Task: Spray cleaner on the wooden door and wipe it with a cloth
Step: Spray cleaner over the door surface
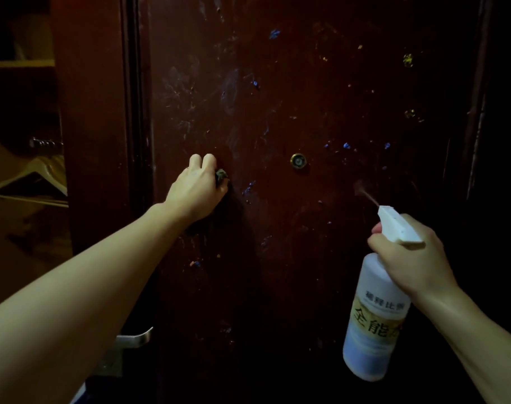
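The wooden door [306, 258] fills the view, dark red-brown, its face marked with pale smears and scattered blue and yellow flecks. A brass peephole [298, 161] sits near mid-height, between the two hands. The left hand [196, 189] presses a dark cloth [221, 176] against the door left of the peephole; the grip is curled round the cloth, most of which is hidden under the palm and in shadow. The right hand [408, 258] holds a white spray bottle [373, 316] by its neck, low and right of the peephole, fingers wrapped at the trigger; the nozzle [384, 212] points up and left at the door, apart from it, and a thin mist [365, 193] shows just ahead of it. The bottle carries a printed label with characters. At lower left a metal door handle [135, 338] is partly covered by the left forearm. Beyond the door frame [132, 112], left, dim shelves [21, 64] hold pale wooden hangers [41, 173].
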{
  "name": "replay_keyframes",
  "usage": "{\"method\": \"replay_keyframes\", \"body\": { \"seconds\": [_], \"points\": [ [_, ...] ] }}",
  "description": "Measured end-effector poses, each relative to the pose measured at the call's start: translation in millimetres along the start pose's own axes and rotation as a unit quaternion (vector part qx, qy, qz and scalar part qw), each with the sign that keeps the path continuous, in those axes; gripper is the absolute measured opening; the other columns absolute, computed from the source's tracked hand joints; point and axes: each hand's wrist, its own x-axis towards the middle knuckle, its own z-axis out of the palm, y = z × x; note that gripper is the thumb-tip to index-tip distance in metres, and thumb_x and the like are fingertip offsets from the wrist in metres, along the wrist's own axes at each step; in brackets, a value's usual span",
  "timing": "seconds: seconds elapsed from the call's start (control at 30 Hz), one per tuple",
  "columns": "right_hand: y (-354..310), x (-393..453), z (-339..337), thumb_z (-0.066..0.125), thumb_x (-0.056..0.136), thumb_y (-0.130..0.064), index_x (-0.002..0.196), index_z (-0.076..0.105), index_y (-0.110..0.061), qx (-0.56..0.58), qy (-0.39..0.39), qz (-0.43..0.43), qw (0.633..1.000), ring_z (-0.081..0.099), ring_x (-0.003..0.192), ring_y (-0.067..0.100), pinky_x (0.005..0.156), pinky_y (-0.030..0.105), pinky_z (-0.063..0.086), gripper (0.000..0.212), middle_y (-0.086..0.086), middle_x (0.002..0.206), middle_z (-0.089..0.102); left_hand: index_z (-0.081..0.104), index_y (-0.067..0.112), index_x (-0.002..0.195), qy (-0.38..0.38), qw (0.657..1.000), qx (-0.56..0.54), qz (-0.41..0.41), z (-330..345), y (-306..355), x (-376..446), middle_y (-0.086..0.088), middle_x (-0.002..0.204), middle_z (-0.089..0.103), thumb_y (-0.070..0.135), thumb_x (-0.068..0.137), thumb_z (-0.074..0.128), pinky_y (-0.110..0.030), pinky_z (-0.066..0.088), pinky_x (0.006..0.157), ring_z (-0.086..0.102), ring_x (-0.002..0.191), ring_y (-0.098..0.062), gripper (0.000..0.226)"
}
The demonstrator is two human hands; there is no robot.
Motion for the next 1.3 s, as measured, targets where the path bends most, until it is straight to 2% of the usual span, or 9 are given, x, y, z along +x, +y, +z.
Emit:
{"method": "replay_keyframes", "body": {
  "seconds": [0.1, 0.27, 0.5, 0.63, 0.7, 0.83, 1.03, 1.2, 1.3],
  "points": [
    [-4, -10, 15, 0.064, 0.075, -0.011, 0.07, 0.059, -0.015, -0.016, 0.002, -0.021, 1.0, 0.056, 0.065, 0.017, 0.056, 0.029, 0.041, 0.009, 0.0, 0.065, 0.059, 0.038, 0.007, 0.111, -0.004, 1.0, 0.0, -0.001, 0, -1, -1, -0.011, 0.107, 0.038, 0.034, 0.095, 0.051, -0.04, 0.036, 0.07, 0.052, 0.093, -0.038, 0.034],
    [-9, -22, 49, 0.068, 0.076, -0.013, 0.081, 0.066, -0.019, 0.031, -0.046, -0.011, 0.998, 0.06, 0.071, 0.011, 0.061, 0.027, 0.044, 0.008, -0.005, 0.071, 0.064, 0.039, 0.007, 0.112, -0.008, 1.0, -0.007, -0.006, 2, -2, -2, -0.013, 0.11, 0.04, 0.035, 0.095, 0.05, -0.039, 0.036, 0.07, 0.053, 0.092, -0.037, 0.034],
    [-27, -48, 91, 0.064, 0.072, -0.015, 0.064, 0.057, -0.018, 0.024, -0.093, -0.042, 0.995, 0.058, 0.058, 0.013, 0.053, 0.029, 0.046, 0.011, -0.002, 0.06, 0.06, 0.039, 0.007, 0.113, -0.005, 1.0, -0.014, -0.005, 3, -3, -3, -0.009, 0.104, 0.036, 0.034, 0.095, 0.052, -0.038, 0.034, 0.068, 0.043, 0.081, -0.026, 0.035],
    [-36, -56, 108, 0.066, 0.073, -0.02, 0.074, 0.062, -0.024, 0.057, -0.148, -0.031, 0.987, 0.059, 0.063, 0.009, 0.058, 0.028, 0.048, 0.006, -0.004, 0.065, 0.063, 0.039, 0.008, 0.114, -0.015, 1.0, -0.024, 0.009, 2, -7, -3, -0.005, 0.103, 0.032, 0.031, 0.094, 0.055, -0.035, 0.034, 0.069, 0.041, 0.081, -0.023, 0.035],
    [-38, -61, 116, 0.064, 0.072, -0.022, 0.073, 0.061, -0.025, 0.057, -0.166, -0.032, 0.984, 0.059, 0.062, 0.01, 0.056, 0.028, 0.048, 0.004, -0.005, 0.064, 0.062, 0.039, 0.008, 0.115, -0.023, 0.999, -0.028, 0.022, 1, -9, -3, -0.004, 0.103, 0.033, 0.029, 0.093, 0.057, -0.034, 0.034, 0.069, 0.043, 0.082, -0.022, 0.035],
    [-38, -71, 132, 0.054, 0.067, -0.03, 0.062, 0.052, -0.022, 0.042, -0.168, -0.056, 0.983, 0.055, 0.053, 0.012, 0.048, 0.028, 0.045, 0.009, -0.005, 0.057, 0.056, 0.04, 0.008, 0.113, -0.036, 0.998, -0.033, 0.041, -1, -15, -4, -0.005, 0.104, 0.036, 0.025, 0.09, 0.06, -0.032, 0.035, 0.069, 0.045, 0.082, -0.022, 0.035],
    [-34, -75, 143, 0.064, 0.075, -0.022, 0.076, 0.06, -0.025, 0.05, -0.206, -0.043, 0.976, 0.059, 0.063, 0.008, 0.054, 0.02, 0.045, 0.005, -0.006, 0.066, 0.062, 0.041, 0.008, 0.112, -0.043, 0.998, -0.018, 0.053, 0, -20, -5, -0.008, 0.107, 0.039, 0.025, 0.087, 0.064, -0.033, 0.04, 0.069, 0.047, 0.084, -0.023, 0.037],
    [-28, -84, 151, 0.06, 0.074, -0.021, 0.062, 0.05, -0.023, 0.025, -0.209, -0.062, 0.976, 0.052, 0.051, 0.009, 0.046, 0.023, 0.042, 0.016, -0.006, 0.056, 0.054, 0.042, 0.009, 0.114, -0.042, 0.998, -0.013, 0.052, 4, -23, -8, -0.006, 0.105, 0.036, 0.027, 0.086, 0.066, -0.035, 0.043, 0.072, 0.048, 0.088, -0.025, 0.04],
    [-28, -87, 155, 0.061, 0.075, -0.022, 0.065, 0.053, -0.022, 0.032, -0.211, -0.058, 0.975, 0.053, 0.053, 0.009, 0.046, 0.02, 0.042, 0.013, -0.006, 0.058, 0.056, 0.042, 0.01, 0.114, -0.049, 0.998, -0.007, 0.048, 4, -23, -11, -0.007, 0.107, 0.037, 0.028, 0.087, 0.065, -0.041, 0.048, 0.075, 0.047, 0.088, -0.025, 0.04]
  ]
}}
